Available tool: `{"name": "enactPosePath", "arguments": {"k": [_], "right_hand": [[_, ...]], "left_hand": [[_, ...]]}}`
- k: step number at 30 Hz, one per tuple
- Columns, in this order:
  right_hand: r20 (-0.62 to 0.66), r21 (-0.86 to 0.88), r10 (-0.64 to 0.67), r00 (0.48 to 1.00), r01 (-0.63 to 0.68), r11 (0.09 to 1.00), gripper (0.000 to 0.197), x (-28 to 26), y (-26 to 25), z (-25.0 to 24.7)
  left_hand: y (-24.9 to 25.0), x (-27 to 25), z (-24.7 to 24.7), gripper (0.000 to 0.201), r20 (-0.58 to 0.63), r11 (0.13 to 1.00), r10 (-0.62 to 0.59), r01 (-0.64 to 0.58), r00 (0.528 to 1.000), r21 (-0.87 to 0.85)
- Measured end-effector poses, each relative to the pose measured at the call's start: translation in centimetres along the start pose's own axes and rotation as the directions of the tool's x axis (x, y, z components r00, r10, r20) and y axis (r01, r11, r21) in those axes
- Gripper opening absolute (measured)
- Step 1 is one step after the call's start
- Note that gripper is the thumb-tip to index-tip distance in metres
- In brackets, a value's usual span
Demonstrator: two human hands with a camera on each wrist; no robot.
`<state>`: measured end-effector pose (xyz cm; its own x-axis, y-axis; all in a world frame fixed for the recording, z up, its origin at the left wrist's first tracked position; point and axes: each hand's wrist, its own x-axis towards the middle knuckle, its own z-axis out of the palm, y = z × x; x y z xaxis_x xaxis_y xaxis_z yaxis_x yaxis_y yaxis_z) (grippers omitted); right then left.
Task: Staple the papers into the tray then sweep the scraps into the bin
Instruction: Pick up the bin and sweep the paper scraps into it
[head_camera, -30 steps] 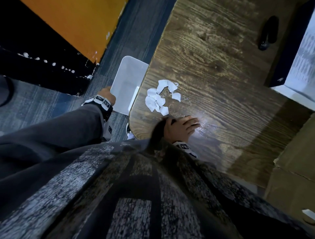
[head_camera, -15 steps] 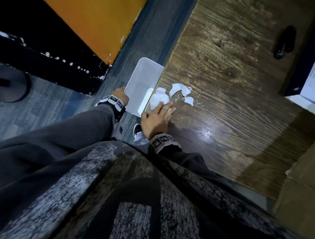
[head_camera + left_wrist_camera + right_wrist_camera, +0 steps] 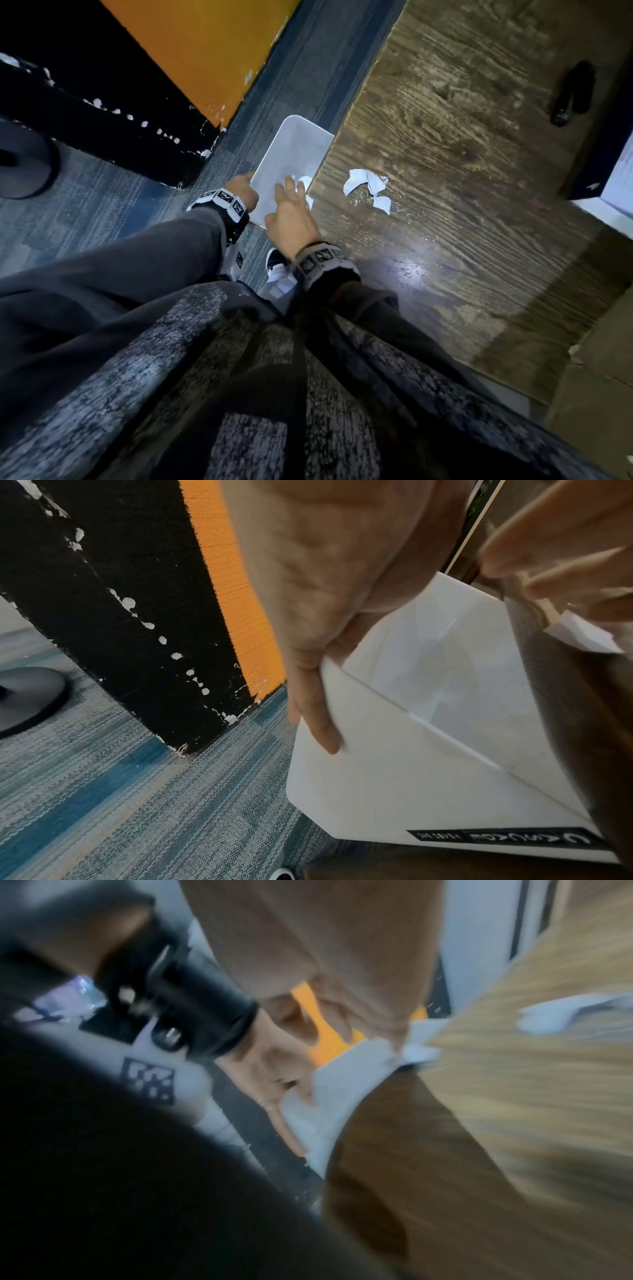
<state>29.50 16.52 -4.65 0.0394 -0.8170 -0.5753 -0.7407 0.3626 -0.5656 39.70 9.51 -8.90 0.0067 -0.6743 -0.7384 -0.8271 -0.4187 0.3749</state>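
A white bin (image 3: 294, 154) hangs just below the left edge of the wooden table (image 3: 462, 240). My left hand (image 3: 246, 186) grips its near rim, and in the left wrist view the thumb lies on the outside wall of the bin (image 3: 394, 777). My right hand (image 3: 291, 195) reaches over the table edge above the bin with its fingers straight, touching a white paper scrap (image 3: 306, 181) at the edge. That scrap (image 3: 582, 634) also shows under the right fingers. Three more scraps (image 3: 368, 186) lie on the table to the right. The right wrist view is blurred.
A black stapler (image 3: 572, 92) lies at the far right of the table. A dark tray (image 3: 613, 137) holding white paper stands at the right edge. An orange and black panel (image 3: 205, 51) stands on the blue carpet to the left. Cardboard (image 3: 599, 394) lies at the lower right.
My right hand swept left across the table to its edge, pushing most of the scraps off toward the bin. Three scraps stayed behind. The left hand kept holding the bin.
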Motion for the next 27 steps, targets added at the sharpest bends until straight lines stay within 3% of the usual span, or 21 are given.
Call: {"name": "enactPosePath", "arguments": {"k": [3, 5, 6, 9, 11, 13, 16, 20, 22, 25, 27], "right_hand": [[-0.145, 0.144, -0.093, 0.985, 0.114, 0.983, 0.056, -2.0, 3.9, -1.8], [-0.275, 0.204, 0.003, 0.962, 0.055, 0.977, 0.057, -3.8, 7.5, -2.9], [-0.360, 0.222, 0.087, 0.929, -0.005, 0.975, 0.054, -4.8, 9.6, -3.4], [-0.579, 0.148, 0.297, 0.759, -0.261, 0.954, 0.056, -7.3, 15.0, -5.3], [-0.537, 0.128, 0.491, 0.686, -0.509, 0.851, 0.066, -8.2, 17.0, -6.5], [-0.448, 0.123, 0.618, 0.646, -0.640, 0.758, 0.071, -8.1, 17.8, -7.0], [-0.353, 0.088, 0.669, 0.654, -0.689, 0.719, 0.072, -6.7, 16.7, -6.2], [-0.414, 0.073, 0.664, 0.623, -0.705, 0.706, 0.079, -5.2, 12.8, -3.5], [-0.361, 0.089, 0.633, 0.685, -0.650, 0.754, 0.079, -4.4, 10.8, -1.8], [-0.408, 0.056, 0.477, 0.779, -0.500, 0.864, 0.061, -3.8, 7.6, 0.1], [-0.351, -0.012, 0.391, 0.851, -0.422, 0.907, 0.071, -3.7, 5.6, 1.5]], "left_hand": [[0.0, 0.1, -0.2, 0.055, 0.008, 1.000, -0.017, 0.016, 1.000, 0.017], [0.0, 0.3, -0.1, 0.055, 0.009, 0.999, -0.027, 0.027, 1.000, 0.044], [0.0, 0.4, 0.0, 0.055, 0.004, 0.998, -0.034, 0.034, 0.999, 0.052], [0.1, 0.5, 0.3, 0.055, -0.005, 0.997, -0.042, 0.042, 0.999, 0.063], [0.0, 0.4, 0.2, 0.056, 0.002, 0.997, -0.041, 0.041, 0.999, 0.063], [0.0, 0.3, 0.1, 0.056, 0.006, 0.996, -0.033, 0.033, 0.999, 0.089], [0.0, 0.1, 0.2, 0.056, 0.005, 0.993, -0.031, 0.030, 1.000, 0.111], [0.2, 0.1, 0.5, 0.057, 0.018, 0.994, -0.046, 0.044, 0.999, 0.098], [0.2, 0.0, 0.6, 0.056, 0.020, 0.995, -0.039, 0.037, 0.999, 0.097], [0.6, -0.3, 0.6, 0.057, 0.031, 0.995, -0.044, 0.041, 0.999, 0.086], [0.9, -0.5, 0.6, 0.059, 0.032, 0.996, -0.043, 0.040, 0.999, 0.082]]}}
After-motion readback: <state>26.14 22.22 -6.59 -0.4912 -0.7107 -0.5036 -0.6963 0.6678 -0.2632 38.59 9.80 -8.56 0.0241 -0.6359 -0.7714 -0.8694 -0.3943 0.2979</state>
